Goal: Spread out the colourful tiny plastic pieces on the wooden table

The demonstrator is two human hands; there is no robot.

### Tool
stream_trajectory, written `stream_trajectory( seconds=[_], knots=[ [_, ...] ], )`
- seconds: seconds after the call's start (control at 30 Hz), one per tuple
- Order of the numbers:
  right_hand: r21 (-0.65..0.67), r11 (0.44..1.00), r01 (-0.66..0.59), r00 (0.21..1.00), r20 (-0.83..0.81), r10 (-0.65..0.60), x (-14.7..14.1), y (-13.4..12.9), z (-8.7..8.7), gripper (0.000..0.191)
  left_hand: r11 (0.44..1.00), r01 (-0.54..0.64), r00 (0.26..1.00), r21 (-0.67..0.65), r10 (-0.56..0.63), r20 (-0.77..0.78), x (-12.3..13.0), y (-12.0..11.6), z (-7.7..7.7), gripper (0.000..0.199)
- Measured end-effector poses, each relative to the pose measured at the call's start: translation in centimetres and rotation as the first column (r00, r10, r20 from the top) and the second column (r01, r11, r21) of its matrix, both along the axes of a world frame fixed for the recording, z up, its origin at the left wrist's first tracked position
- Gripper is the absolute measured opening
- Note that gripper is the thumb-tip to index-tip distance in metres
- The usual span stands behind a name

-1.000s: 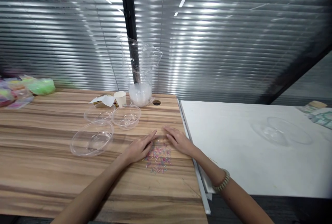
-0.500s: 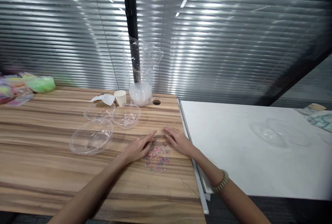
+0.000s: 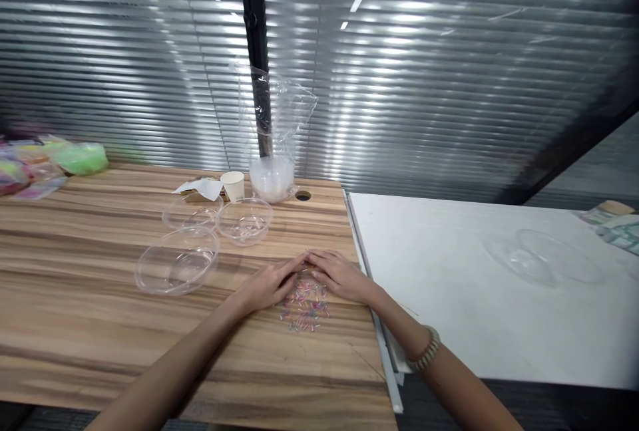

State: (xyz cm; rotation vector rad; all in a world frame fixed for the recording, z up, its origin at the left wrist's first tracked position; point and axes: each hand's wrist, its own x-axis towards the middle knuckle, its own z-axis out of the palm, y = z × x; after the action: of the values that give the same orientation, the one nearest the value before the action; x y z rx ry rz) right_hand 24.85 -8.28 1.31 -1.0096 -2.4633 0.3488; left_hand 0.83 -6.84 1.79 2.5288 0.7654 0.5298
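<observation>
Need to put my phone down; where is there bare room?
The wooden tabletop is bare between the coloured bags, front clear bowl and left forearm; the white table, between metal rail and faint clear plastic. Crowded: beads by both hands; bowls and cup behind.

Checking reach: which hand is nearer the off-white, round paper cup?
Left. The left hand is in front of the cup and slightly right of it; the right hand is farther right.

Three open bowls sit clustered on the table (image 3: 90, 324), left of the beads (image 3: 304, 308), with the paper cup (image 3: 233, 186) behind them and the bagged bowl stack (image 3: 272, 178) just right of the cup.
</observation>
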Motion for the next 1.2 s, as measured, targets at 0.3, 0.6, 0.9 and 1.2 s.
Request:
stream_trajectory(
  seconds=[0.3, 0.6, 0.9, 1.2],
  knots=[
    [0.104, 0.985, 0.141, 0.965, -0.237, -0.113, 0.3, -0.1, 0.1, 0.033, 0.998, 0.053, 0.999, -0.043, -0.053, -0.006, 0.0, 0.3, -0.2, 0.065],
    [0.020, 0.997, -0.078, 0.994, -0.079, 0.079, 0.3, 0.1, 1.0, 0.039, 0.998, -0.034, 0.994, -0.062, 0.040, 0.100, 0.0, 0.2, 0.0, 0.060],
    [0.050, 0.998, 0.039, 0.999, 0.013, -0.040, 0.3, 0.2, 0.3, 0.041, 0.996, -0.077, 0.993, -0.049, 0.081, 0.088, 0.0, 0.2, -0.1, 0.059],
    [0.053, 0.971, 0.233, 0.971, -0.058, -0.230, 0.7, 0.8, -0.9, 0.045, 0.996, -0.091, 0.992, -0.014, 0.091, 0.088, -0.1, 0.1, 0.3, 0.058]
  ],
)
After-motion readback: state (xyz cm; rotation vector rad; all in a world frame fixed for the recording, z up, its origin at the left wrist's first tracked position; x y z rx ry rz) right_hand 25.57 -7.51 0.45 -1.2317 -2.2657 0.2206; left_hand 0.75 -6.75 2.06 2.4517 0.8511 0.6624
